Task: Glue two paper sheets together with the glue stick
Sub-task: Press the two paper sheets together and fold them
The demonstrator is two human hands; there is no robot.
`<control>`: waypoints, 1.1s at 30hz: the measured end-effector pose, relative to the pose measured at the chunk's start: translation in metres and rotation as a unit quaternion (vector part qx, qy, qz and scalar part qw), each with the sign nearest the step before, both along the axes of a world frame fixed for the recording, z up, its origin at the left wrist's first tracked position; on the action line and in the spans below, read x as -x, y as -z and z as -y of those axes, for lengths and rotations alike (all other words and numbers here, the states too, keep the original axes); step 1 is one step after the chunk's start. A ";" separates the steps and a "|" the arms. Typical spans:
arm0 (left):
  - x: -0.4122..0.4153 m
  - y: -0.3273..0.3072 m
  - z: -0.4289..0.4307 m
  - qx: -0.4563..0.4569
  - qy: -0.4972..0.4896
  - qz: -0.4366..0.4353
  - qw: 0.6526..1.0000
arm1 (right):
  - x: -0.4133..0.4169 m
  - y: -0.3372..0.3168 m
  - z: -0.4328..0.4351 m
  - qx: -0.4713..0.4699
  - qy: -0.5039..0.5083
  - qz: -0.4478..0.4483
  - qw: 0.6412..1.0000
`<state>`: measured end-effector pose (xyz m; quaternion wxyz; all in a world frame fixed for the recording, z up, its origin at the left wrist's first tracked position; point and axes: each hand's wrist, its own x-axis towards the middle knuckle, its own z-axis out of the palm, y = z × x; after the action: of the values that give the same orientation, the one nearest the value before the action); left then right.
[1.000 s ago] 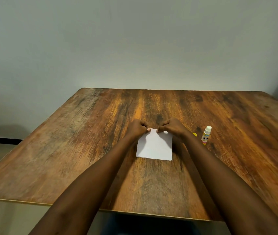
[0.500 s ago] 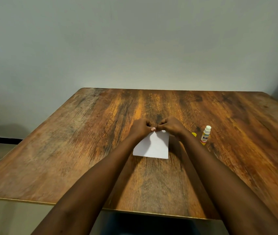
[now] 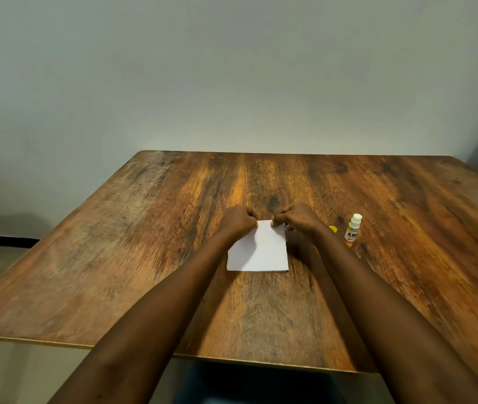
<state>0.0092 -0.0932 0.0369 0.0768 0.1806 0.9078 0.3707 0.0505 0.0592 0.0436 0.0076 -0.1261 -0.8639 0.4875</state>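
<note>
White paper sheets (image 3: 261, 252) lie stacked at the middle of the wooden table (image 3: 144, 258); thin layered edges show along the near side. My left hand (image 3: 239, 221) pinches the far left corner of the paper. My right hand (image 3: 297, 218) pinches the far edge a little right of it. The fingertips of both hands are curled down on the paper. A glue stick (image 3: 353, 231) stands upright to the right of my right wrist, uncapped, with its white tip up. Its yellow cap (image 3: 332, 228) lies on the table just left of it, partly behind my wrist.
A plain pale wall rises behind the table's far edge. The table's near edge runs under my forearms. Bare wood stretches left of the paper and right of the glue stick.
My hands first came together at the paper's far edge, then moved slightly apart again. The paper shifted a little to the left and turned slightly.
</note>
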 end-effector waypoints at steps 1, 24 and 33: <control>-0.001 0.000 -0.002 -0.005 0.010 -0.002 1.000 | 0.001 -0.001 0.000 -0.002 -0.005 0.001 1.000; -0.006 -0.009 -0.002 -0.104 -0.008 0.040 0.994 | 0.003 -0.002 0.000 0.078 0.001 -0.025 0.997; -0.007 -0.006 -0.011 -0.118 -0.035 0.005 0.992 | -0.001 -0.002 0.005 0.116 -0.010 -0.024 0.993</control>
<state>0.0157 -0.0827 0.0431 0.0461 0.1545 0.8630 0.4788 0.0510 0.0538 0.0453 0.0085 -0.1061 -0.8025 0.5870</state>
